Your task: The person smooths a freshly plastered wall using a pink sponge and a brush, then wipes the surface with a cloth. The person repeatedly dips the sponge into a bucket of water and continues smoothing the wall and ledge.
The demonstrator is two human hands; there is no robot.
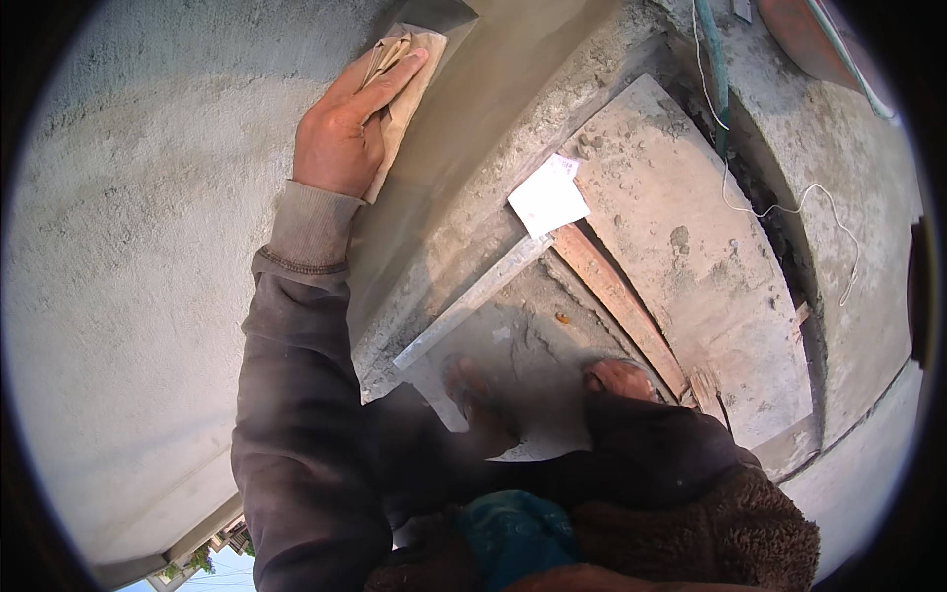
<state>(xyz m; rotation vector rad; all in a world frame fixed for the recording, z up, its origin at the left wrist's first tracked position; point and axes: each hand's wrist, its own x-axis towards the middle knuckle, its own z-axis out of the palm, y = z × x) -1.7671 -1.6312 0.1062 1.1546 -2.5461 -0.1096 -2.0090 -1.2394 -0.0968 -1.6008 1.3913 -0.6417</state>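
Note:
My left hand [340, 138] is closed on a folded tan piece [404, 113] that looks like stiff paper or cloth. Its long edge lies along a smooth, damp-looking grey band [473, 109] beside the rough grey plaster wall [148, 197]. A dark grey, smooth-edged piece [441, 14] shows just beyond the fingertips; its kind is unclear. The dark sleeve [306, 365] of that arm rises from the lower edge. My right hand is not seen; only a strip of skin [641, 582] shows at the bottom rim.
A white flat piece [549, 197] lies where a pale strip [473, 301] meets a reddish wooden plank [621, 301]. My feet [621, 378] stand below. Right are a concrete slab [691, 266], a gap, a green hose [718, 89], a thin white cord [804, 192] and a reddish container [829, 39].

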